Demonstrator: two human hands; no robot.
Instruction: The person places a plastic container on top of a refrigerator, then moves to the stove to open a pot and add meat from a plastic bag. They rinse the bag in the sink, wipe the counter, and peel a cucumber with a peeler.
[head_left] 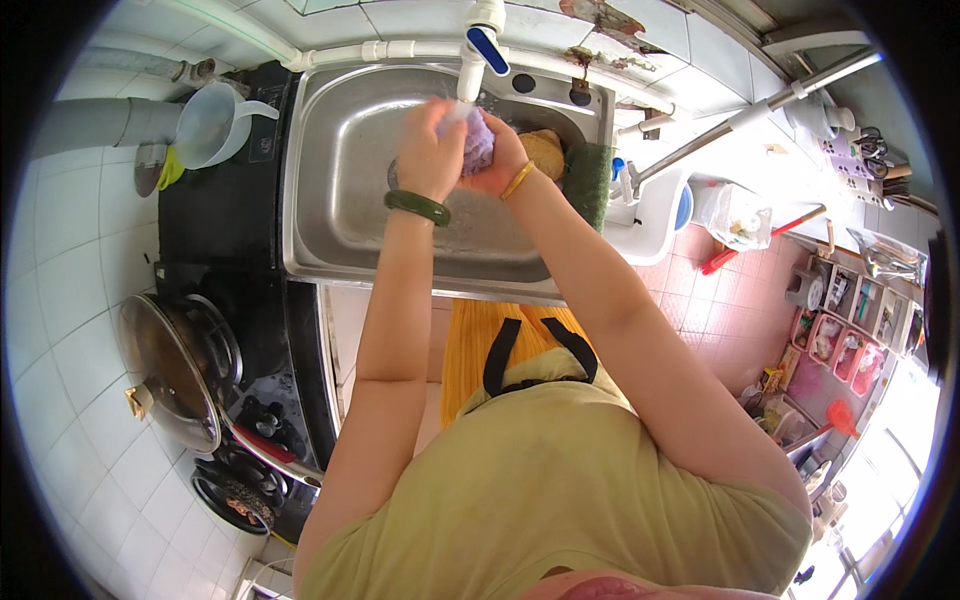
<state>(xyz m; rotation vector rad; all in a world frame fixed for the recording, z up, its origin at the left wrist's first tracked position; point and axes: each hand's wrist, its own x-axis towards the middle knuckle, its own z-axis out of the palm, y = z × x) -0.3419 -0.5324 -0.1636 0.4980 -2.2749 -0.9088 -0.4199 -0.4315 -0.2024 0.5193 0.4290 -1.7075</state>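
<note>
One black desk to the left, stood at a steel sink. Had a white tap at its far side. Curled the right hand round a purple cloth, over the sink and just by the tap. Held the left hand at the cloth's left side, too blurred to tell whether pinching it. Wore a green bangle on the left wrist.

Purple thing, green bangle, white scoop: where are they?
Purple thing (479,146), head view: its visible middle.
Green bangle (417,207), head view: front of its band.
White scoop (208,130), head view: its bowl.
</note>
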